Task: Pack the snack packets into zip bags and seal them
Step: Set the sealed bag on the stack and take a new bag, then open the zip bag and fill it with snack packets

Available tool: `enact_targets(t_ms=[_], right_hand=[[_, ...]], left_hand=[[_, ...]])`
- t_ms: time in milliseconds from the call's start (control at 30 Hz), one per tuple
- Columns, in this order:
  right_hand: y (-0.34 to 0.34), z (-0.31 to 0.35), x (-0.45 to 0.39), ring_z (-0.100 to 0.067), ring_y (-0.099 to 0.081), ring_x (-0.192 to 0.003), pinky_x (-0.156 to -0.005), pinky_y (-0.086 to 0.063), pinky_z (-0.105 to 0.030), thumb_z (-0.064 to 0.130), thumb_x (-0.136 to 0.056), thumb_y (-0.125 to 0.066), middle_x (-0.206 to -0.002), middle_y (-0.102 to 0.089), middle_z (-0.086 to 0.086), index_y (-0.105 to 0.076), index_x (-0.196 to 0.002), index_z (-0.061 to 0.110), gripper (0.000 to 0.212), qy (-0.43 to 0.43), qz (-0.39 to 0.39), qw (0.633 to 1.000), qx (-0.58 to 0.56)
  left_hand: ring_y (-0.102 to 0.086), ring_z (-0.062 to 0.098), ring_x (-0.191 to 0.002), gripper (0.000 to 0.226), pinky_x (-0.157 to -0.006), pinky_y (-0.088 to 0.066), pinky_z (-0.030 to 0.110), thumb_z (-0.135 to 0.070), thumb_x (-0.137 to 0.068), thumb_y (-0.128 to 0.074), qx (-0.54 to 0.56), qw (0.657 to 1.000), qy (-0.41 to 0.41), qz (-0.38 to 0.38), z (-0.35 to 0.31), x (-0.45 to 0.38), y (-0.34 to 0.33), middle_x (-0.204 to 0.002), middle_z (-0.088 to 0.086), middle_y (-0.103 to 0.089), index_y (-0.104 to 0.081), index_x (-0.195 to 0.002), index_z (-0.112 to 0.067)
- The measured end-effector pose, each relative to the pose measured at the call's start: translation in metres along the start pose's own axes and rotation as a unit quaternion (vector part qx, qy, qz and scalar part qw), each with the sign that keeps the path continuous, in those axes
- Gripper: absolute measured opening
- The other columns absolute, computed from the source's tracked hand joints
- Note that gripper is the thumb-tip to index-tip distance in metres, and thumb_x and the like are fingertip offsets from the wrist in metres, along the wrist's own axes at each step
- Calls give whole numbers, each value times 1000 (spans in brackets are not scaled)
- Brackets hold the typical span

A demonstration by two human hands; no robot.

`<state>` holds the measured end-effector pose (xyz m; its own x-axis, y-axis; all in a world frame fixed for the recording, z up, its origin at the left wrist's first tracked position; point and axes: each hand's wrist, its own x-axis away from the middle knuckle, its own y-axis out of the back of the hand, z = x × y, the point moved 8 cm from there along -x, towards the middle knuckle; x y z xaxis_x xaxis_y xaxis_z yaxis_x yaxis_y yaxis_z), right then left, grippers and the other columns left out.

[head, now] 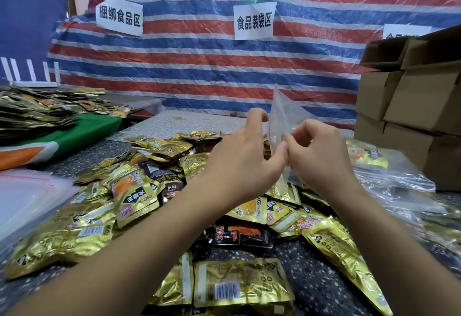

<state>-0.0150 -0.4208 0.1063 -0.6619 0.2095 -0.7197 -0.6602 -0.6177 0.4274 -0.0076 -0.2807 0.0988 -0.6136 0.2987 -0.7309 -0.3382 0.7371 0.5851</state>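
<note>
Both of my hands are raised over the speckled grey table (311, 278), meeting at a clear plastic zip bag with a red seal line (283, 116) that stands upright between them. My left hand (245, 158) has its thumb and fingers curled in, pinching the bag's near edge, and my right hand (321, 151) pinches the same edge just beside it, fingertips almost touching the left thumb. Something dark shows through the plastic low in the bag, but I cannot tell what it is.

Below my forearms lies a loose heap of shiny gold foil snack packets (134, 198) with a few black ones (239, 237) mixed in, spread across the table from left to right. A stack of empty clear zip bags (32, 191) rests at the left edge, and more crinkled clear bags holding gold packets (389, 178) lie to the right. Brown cardboard boxes (411, 106) are stacked at the far right. A red, white and blue striped tarpaulin (199, 66) hangs behind, with white paper signs (254, 20) on it
</note>
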Motion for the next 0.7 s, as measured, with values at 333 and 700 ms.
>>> enact_targets(t_ms=[333, 700], right_hand=[[-9, -16, 2, -28, -70, -54, -58, -62, -49, 9, -92, -60, -63, -67, -19, -57, -84, -2, 15, -122, 49, 977, -169], [-14, -19, 4, -23, -66, -52, -48, -54, -30, 4, -93, -49, -49, -62, -4, -51, -75, 7, 18, -180, 88, 937, -286]], left_hand=[[-52, 29, -60, 35, -51, -31, 33, -14, -89, -52, -114, 991, -76, 4, -6, 2, -3, -72, -2, -53, -40, -120, -23], [-59, 16, -92, 39, -79, -49, 35, -63, -88, -52, -74, 985, -43, 149, -4, 1, -10, -101, -6, -64, -64, -106, -31]])
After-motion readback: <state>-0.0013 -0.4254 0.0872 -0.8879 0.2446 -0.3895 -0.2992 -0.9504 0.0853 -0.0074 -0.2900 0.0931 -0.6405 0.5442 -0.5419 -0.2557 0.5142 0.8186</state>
